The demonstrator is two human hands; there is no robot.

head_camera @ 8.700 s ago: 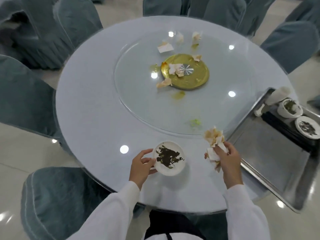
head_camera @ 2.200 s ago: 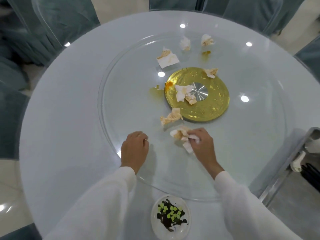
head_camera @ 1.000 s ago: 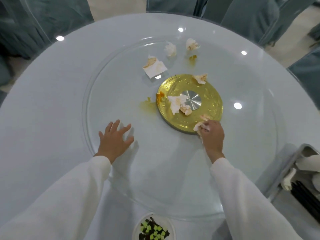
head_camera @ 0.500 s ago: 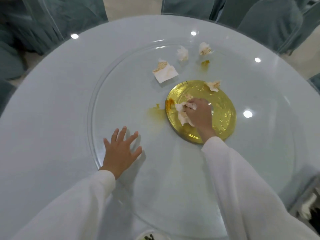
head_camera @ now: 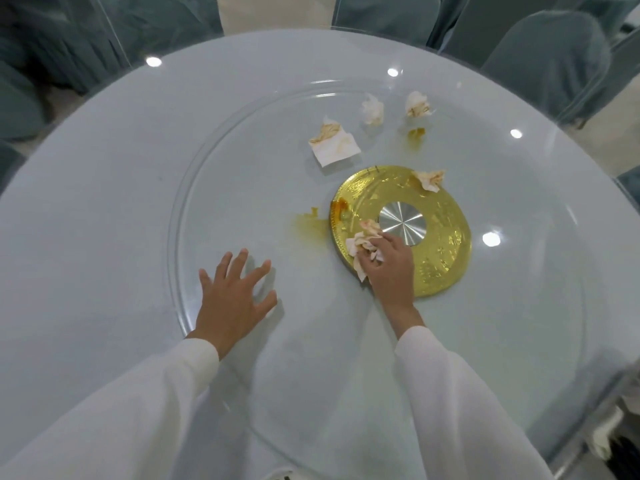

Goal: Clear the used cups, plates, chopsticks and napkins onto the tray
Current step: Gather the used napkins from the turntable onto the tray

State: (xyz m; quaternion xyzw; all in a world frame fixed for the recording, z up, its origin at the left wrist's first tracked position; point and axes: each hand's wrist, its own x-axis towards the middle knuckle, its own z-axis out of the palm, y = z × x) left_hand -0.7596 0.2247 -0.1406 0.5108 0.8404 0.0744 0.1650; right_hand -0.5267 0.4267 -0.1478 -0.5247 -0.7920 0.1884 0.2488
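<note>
**Gold disc, stained napkins, one hand gathering**

Head view: Gold fills the middle of the picture, a round disc with a silver hub under a glass turntable on a pale round table. The right hand lies over the disc's near left part, fingers curled around a wad of napkins, apparently bunching several together so they travel in one trip. The left hand lies flat on the glass with fingers spread wide, holding nothing; it probably steadies the turntable or props the person's forward lean.

Four more napkins are yet to be gathered: a flat one just beyond the disc's far left edge, two crumpled ones farther back, and a fourth on the disc's far rim. Yellow smears stain the glass beside the disc.

Only a sliver of the tray shows at the lower right corner, well away from the wad. The glass between hand and far napkins lies open, so the reach forward looks unobstructed. Grey-covered chairs ring the table's far edge.
</note>
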